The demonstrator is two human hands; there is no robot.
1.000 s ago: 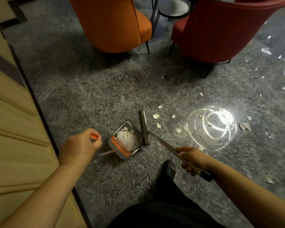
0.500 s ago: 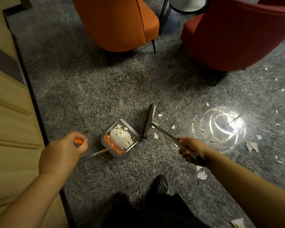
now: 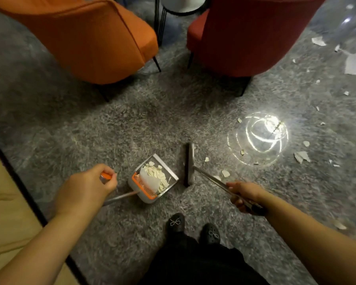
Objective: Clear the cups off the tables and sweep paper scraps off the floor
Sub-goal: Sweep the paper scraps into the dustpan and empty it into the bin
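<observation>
Your left hand (image 3: 86, 185) is curled into a fist around the orange-tipped end of the dustpan handle (image 3: 119, 197), fingers (image 3: 109, 183) wrapped tight on it. The dustpan (image 3: 152, 178) sits on the grey carpet (image 3: 132, 112) just ahead of your shoes (image 3: 175, 223), its open mouth facing up and to the right, with a heap of pale paper scraps (image 3: 154, 174) lying inside against the orange comb at the back.

Your right hand (image 3: 243, 195) grips the broom handle (image 3: 210, 177) low on the shaft, fingers closed around it. The broom head (image 3: 190, 163) stands on the carpet just beside the dustpan's right side, close to it but apart, running roughly straight away from you.

Loose scraps (image 3: 225, 173) lie on the carpet just right of the broom head, under the handle. More scraps (image 3: 301, 156) are scattered farther right, around and beyond a bright light reflection (image 3: 259, 138) on the shiny floor toward its right edge.

Beyond the dustpan stand an orange armchair (image 3: 86, 38) on the left and a red armchair (image 3: 245, 33) on the right, with a small round worktop (image 3: 181, 5) on thin black legs between them at the far edge. A wooden panel (image 3: 6, 202) borders the carpet on the left.
</observation>
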